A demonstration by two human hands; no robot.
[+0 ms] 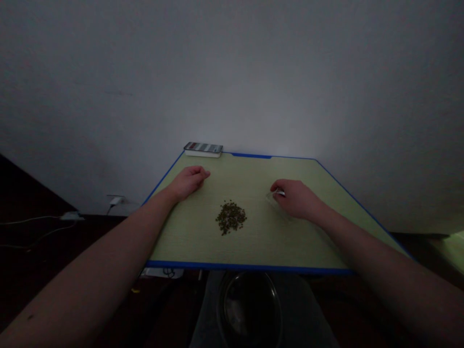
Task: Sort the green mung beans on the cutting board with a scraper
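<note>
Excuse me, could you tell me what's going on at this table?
A person is seated at a pale green table with a blue edge. Their right hand is on a small clear piece, possibly plastic, with something white at the fingertips. Their left hand rests curled on the tabletop, holding nothing visible. Between the hands lies a small heap of dark green seeds. A phone sits on a white box at the far edge, and a dark round bowl sits below the near edge.
</note>
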